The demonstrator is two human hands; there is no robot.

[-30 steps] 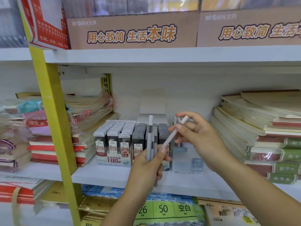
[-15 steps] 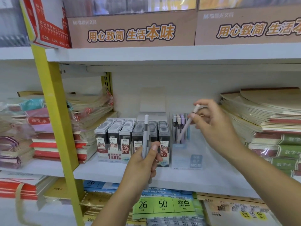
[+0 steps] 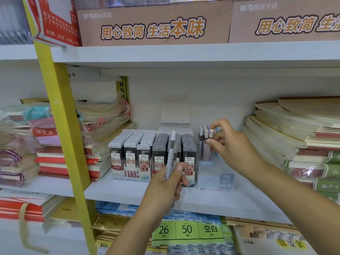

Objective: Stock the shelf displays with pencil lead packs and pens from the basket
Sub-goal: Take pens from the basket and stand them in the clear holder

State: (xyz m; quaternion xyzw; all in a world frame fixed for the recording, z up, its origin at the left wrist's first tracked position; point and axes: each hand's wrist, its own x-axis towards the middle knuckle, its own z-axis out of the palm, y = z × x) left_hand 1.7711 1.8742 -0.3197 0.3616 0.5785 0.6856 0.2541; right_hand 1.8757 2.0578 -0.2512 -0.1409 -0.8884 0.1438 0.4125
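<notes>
One pale-capped slim pen [image 3: 211, 133], taken from the left hand [image 3: 165, 186] a second earlier, stood in the clear plastic pen holder [image 3: 207, 174] right of the black pencil lead packs [image 3: 143, 144], with the right hand [image 3: 233, 148] pinching its cap. The left hand gripped the remaining grey pens [image 3: 172, 150] upright; stocking was judged unfinished.

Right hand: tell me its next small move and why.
Probably let go. The right hand pinches a pen whose top sits level with the other pens in the clear holder, so it looks seated, and the left hand holds more grey pens to place.
</notes>
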